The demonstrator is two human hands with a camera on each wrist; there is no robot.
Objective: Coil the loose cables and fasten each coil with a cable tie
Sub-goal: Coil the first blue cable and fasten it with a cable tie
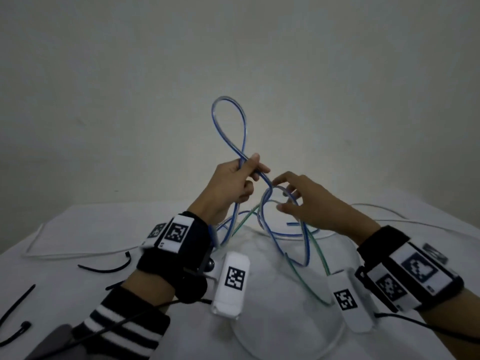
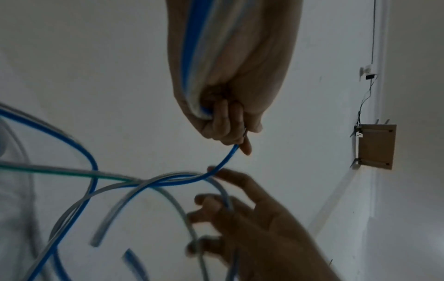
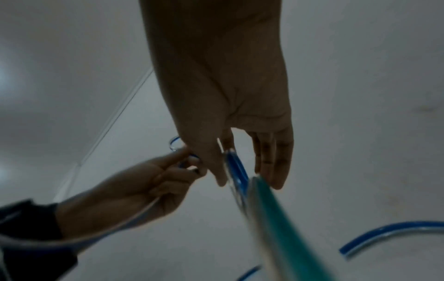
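My left hand [image 1: 233, 183] is raised above the table and grips the blue cable [image 1: 226, 98] where its strands cross. One tall loop stands up above the fist. In the left wrist view the fingers [image 2: 225, 123] are curled round the blue cable [image 2: 187, 178]. My right hand [image 1: 311, 201] is close beside it with the fingers spread. A lower turn of the blue cable [image 3: 238, 171] passes between its thumb and fingers, which touch it loosely. A green cable [image 1: 306, 281] hangs tangled among the blue strands down to the table.
The table [image 1: 259, 294] has a white cloth on it. Black cable ties [image 1: 104, 268] [image 1: 17, 304] lie at the left. A thin white cable [image 1: 78, 253] runs along the far side. A bare wall rises behind, and a wooden bracket [image 2: 374, 146] is fixed to it.
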